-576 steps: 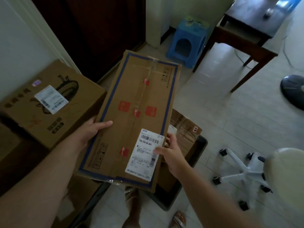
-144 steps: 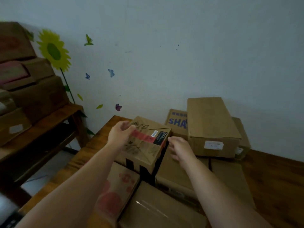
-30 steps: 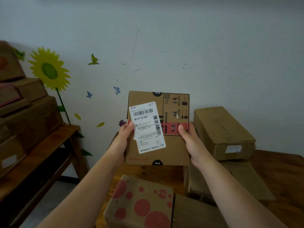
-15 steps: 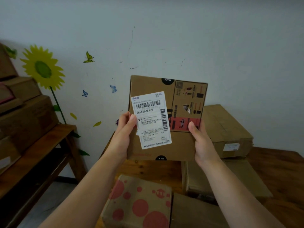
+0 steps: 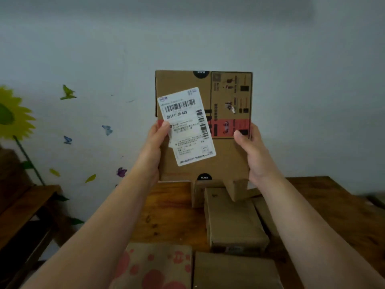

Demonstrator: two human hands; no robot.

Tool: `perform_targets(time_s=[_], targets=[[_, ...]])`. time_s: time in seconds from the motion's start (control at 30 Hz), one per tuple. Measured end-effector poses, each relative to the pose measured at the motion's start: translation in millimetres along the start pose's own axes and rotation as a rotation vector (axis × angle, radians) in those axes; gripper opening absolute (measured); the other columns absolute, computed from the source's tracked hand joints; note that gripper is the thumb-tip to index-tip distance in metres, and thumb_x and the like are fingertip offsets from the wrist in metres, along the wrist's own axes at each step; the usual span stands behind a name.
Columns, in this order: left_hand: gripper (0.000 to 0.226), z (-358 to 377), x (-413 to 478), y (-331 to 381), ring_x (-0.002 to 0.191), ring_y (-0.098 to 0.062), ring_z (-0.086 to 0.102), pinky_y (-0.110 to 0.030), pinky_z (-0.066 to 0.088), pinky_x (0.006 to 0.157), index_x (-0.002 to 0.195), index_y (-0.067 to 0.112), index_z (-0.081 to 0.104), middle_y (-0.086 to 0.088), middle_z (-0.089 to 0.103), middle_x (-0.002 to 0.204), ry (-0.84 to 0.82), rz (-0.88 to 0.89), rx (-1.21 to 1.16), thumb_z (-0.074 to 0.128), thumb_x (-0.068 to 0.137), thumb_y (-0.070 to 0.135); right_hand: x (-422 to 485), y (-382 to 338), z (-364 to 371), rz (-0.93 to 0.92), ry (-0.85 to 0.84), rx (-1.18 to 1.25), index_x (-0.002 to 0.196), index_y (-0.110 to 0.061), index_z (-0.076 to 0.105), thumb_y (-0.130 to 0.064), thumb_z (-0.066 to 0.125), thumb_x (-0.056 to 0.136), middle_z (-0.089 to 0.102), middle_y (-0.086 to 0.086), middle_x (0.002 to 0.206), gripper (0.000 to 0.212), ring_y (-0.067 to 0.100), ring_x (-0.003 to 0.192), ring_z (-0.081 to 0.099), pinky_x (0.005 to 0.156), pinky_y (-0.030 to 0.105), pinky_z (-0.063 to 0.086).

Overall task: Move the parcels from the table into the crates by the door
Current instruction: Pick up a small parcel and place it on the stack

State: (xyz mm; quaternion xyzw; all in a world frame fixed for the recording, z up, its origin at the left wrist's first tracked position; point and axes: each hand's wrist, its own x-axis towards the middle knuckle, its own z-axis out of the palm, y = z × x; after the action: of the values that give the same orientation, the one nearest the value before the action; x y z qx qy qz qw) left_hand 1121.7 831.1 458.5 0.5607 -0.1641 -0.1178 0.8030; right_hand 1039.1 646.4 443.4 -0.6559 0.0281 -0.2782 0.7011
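Note:
I hold a brown cardboard parcel (image 5: 227, 159) upright in front of the wall, above the wooden table (image 5: 166, 213). A white shipping label with a barcode is stuck across its face. My left hand (image 5: 155, 140) grips its left edge with the thumb on the label. My right hand (image 5: 253, 151) grips its right edge, thumb on the front. Below it on the table lie more parcels: a plain brown box (image 5: 233, 222), a box with red dots (image 5: 154, 265) and another brown box (image 5: 235, 272) at the near edge. No crate or door is in view.
A wooden bench or shelf (image 5: 27, 207) stands at the left, with a dark box on it. The pale wall (image 5: 208, 34) behind carries a sunflower sticker (image 5: 12, 115) and butterfly stickers. Bare table top shows at the right.
Both hands have lifted the labelled parcel higher and a little to the right. The view has shifted, so the boxes behind it are now hidden or lower in the frame.

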Motion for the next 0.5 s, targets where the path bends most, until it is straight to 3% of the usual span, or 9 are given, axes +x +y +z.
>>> perform_targets(time_s=[0.1, 0.23, 0.33, 0.5], targets=[[0.042, 55, -7, -4, 0.088, -0.02, 0.072, -0.035, 0.06, 0.069, 0.132, 0.021, 0.05, -0.002, 0.071, 0.105, -0.112, 0.042, 0.014, 0.05, 0.094, 0.04, -16, -25, -50, -0.062, 0.103, -0.013, 0.13, -0.026, 0.042, -0.044, 0.067, 0.077, 0.062, 0.003, 0.119, 0.061, 0.023, 0.109, 0.062, 0.085, 0.046, 0.054], [0.052, 145, -32, -31, 0.088, -0.018, 0.072, -0.034, 0.06, 0.071, 0.128, 0.021, 0.054, 0.001, 0.072, 0.104, -0.273, 0.034, 0.034, 0.052, 0.084, 0.05, -59, -47, -140, -0.069, 0.255, -0.014, 0.13, -0.027, 0.042, -0.043, 0.061, 0.077, 0.062, 0.0, 0.115, 0.058, 0.021, 0.104, 0.063, 0.083, 0.045, 0.055], [0.038, 220, -57, -66, 0.089, -0.017, 0.072, -0.034, 0.059, 0.069, 0.122, 0.026, 0.055, 0.003, 0.072, 0.102, -0.375, 0.004, -0.015, 0.052, 0.088, 0.043, -99, -59, -218, -0.047, 0.37, -0.014, 0.129, -0.029, 0.042, -0.045, 0.063, 0.077, 0.063, -0.002, 0.111, 0.058, 0.019, 0.101, 0.063, 0.079, 0.044, 0.055], [0.026, 356, -108, -136, 0.088, -0.016, 0.072, -0.031, 0.059, 0.069, 0.119, 0.029, 0.051, 0.003, 0.072, 0.103, -0.534, -0.118, -0.085, 0.052, 0.093, 0.031, -170, -86, -357, -0.011, 0.577, -0.101, 0.133, -0.028, 0.04, -0.038, 0.058, 0.084, 0.06, -0.002, 0.116, 0.053, 0.019, 0.107, 0.06, 0.089, 0.042, 0.051]])
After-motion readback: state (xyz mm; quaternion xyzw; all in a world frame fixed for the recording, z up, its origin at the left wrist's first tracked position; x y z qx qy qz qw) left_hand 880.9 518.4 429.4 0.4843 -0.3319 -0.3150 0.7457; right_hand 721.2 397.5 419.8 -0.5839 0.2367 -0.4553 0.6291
